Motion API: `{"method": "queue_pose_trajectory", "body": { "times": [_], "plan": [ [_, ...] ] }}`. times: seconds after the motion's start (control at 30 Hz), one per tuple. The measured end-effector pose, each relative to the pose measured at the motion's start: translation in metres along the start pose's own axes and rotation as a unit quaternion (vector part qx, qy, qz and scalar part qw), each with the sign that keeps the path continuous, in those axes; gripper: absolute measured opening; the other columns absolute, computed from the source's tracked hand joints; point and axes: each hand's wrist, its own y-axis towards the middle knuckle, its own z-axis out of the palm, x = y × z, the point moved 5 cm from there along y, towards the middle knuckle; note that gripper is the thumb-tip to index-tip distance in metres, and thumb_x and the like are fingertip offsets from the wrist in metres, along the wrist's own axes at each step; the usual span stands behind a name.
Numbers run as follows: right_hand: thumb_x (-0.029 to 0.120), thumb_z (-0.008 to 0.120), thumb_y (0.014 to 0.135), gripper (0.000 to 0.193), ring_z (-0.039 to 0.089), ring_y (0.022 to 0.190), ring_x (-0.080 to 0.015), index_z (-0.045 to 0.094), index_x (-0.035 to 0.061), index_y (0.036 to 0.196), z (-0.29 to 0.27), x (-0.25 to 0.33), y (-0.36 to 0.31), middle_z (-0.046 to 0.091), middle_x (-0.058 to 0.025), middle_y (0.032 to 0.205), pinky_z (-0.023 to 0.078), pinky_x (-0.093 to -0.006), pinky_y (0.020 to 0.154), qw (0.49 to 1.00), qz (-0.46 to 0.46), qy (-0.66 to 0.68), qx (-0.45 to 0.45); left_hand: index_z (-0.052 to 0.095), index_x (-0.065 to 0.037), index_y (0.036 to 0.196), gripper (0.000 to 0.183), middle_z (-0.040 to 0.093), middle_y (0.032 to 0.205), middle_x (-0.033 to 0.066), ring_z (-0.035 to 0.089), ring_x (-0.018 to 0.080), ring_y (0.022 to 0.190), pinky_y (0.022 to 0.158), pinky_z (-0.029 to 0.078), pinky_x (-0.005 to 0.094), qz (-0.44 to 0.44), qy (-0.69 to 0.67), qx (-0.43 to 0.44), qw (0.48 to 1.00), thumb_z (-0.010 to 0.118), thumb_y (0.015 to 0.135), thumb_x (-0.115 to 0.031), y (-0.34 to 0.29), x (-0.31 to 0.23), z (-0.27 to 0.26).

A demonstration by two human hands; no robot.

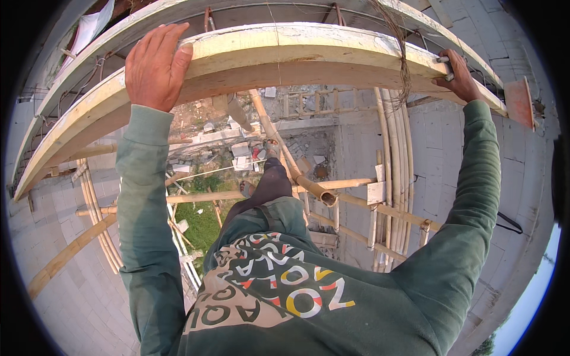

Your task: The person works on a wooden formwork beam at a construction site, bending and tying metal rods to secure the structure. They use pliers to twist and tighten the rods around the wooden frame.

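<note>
Well, two boards curve across the top of the work: the far board (83, 66) behind, the near board (249, 46) in front. From the left, one block wall (47, 237) rises beyond several slim poles (98, 202). Next, the left hand (155, 70) lies over the near board's top edge, unclenched, fingers straight and close together. Below, I count two sandalled feet (247, 188) among the scaffold poles, and one thick pole (261, 113) slanting down to an open end. One bunch of wire (405, 77) hangs over the near board. Then the right hand (460, 77) curls around one grey tool (449, 76), mostly hidden, against that board; whether it grips the wood too, I can't tell. One reddish panel (519, 104) stands at the far right. Beneath are rubble (240, 151) and grass (193, 219); a grey block wall (439, 136) closes the right side.
</note>
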Motion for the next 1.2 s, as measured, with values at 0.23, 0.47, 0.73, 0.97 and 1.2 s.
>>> {"method": "queue_pose_trajectory", "body": {
  "times": [0.23, 0.47, 0.73, 0.97, 1.2],
  "plan": [
    [0.025, 0.086, 0.067, 0.072, 0.051, 0.12, -0.0298, 0.052, 0.0122, 0.129, 0.012, -0.021, -0.007, 0.056, -0.0069, 0.126, 0.039, -0.0401, 0.107, 0.999, 0.012, 0.025, -0.041, 0.066, -0.01, 0.123, 0.037, 0.066, 0.121, 0.0134, 0.061, 0.0315, 0.113, 0.097, 0.046, 0.0415, 0.032, -0.058, 0.01, 0.998, 0.045, 0.101, -0.03, 0.011, -0.008, -0.004],
    [0.019, 0.088, 0.059, 0.074, 0.051, 0.117, -0.0302, 0.053, 0.0093, 0.123, 0.007, -0.014, -0.005, 0.057, -0.0071, 0.121, 0.04, -0.04, 0.106, 0.999, 0.014, 0.027, -0.015, 0.064, 0.001, 0.11, 0.033, 0.065, 0.108, 0.0156, 0.06, 0.0313, 0.098, 0.089, 0.046, 0.0394, 0.002, -0.086, 0.043, 0.995, 0.044, 0.1, -0.024, 0.011, -0.01, -0.006],
    [0.023, 0.09, 0.053, 0.067, 0.054, 0.111, -0.0314, 0.055, 0.0108, 0.108, -0.005, 0.012, 0.0, 0.06, -0.0055, 0.109, 0.041, -0.0461, 0.098, 0.998, 0.047, 0.027, -0.018, 0.061, 0.003, 0.108, 0.043, 0.062, 0.103, 0.0185, 0.057, 0.0342, 0.093, 0.085, 0.043, 0.0405, -0.069, -0.118, 0.069, 0.988, 0.042, 0.102, -0.036, 0.013, -0.016, -0.01],
    [0.016, 0.091, 0.049, 0.071, 0.047, 0.125, -0.0317, 0.058, 0.0108, 0.111, -0.018, 0.029, 0.009, 0.058, -0.0057, 0.118, 0.04, -0.0458, 0.103, 0.996, 0.088, 0.012, 0.024, 0.063, -0.001, 0.105, 0.044, 0.062, 0.099, 0.0153, 0.057, 0.0349, 0.092, 0.083, 0.043, 0.0424, -0.072, -0.107, 0.057, 0.99, 0.044, 0.1, -0.04, 0.014, -0.017, -0.013],
    [0.012, 0.08, 0.075, 0.064, 0.053, 0.125, -0.0356, 0.056, 0.012, 0.134, -0.057, 0.011, -0.023, 0.057, -0.0108, 0.135, 0.044, -0.0485, 0.103, 0.946, 0.248, 0.206, -0.043, 0.064, -0.004, 0.102, 0.043, 0.063, 0.099, 0.0123, 0.058, 0.0335, 0.091, 0.082, 0.043, 0.0424, -0.059, -0.107, 0.031, 0.992, 0.047, 0.099, -0.043, 0.015, -0.016, -0.015]
  ]
}}
